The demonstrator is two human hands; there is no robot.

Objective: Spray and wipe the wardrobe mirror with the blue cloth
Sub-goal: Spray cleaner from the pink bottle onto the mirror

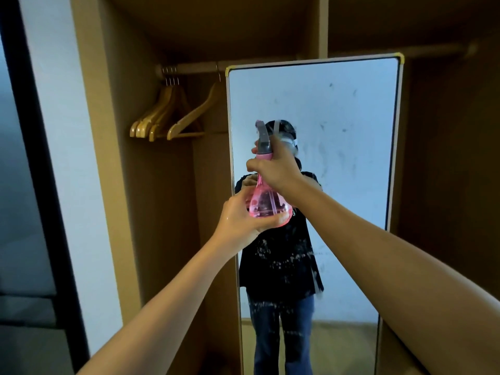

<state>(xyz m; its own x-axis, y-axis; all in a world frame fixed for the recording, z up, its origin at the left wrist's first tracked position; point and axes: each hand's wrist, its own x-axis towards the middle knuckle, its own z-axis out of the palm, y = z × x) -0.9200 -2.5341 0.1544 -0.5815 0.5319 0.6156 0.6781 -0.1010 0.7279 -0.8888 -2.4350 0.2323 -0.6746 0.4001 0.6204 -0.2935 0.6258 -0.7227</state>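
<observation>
Left hand [238, 220]: nearest of the two, it cupped the rounded base of the spray bottle [266, 204] from below and left, its grip curled round the bulb.
Right hand [276, 169]: a little farther and higher, it wrapped the bottle's narrow neck just under the grey spray head [263, 139], grip closed on the bottle; whether a finger lay on the trigger could not be told.
Step in hand: judged to be the spraying, with wiping not yet begun.
Doing it well: the nozzle wanted aiming at the smudged upper glass; the lower hand had only to steady the base while the upper one squeezed in short bursts, so that the liquid misted and did not run.
Bottle: translucent pink plastic, flask-shaped, wide at the bottom and slim at the neck, with a thin tube showing inside; smooth, and likely slippery when wet.
Mirror [338, 131]: beyond the bottle, right of centre, a tall upright pane with rounded corners and a thin pale frame [228, 109]; hard, glossy glass.
Marks on the glass: dark smears speckled the upper right, and white droplets and streaks lay across the middle and lower part, which suggests that the lower area was already wetted.
Blue cloth: not in view anywhere.
Hangers [167, 117]: far left, a bunch of smooth curved wooden ones hung from a rail [194, 68].
Wardrobe [162, 212]: flat matt brown panels surrounded the mirror at the back.
</observation>
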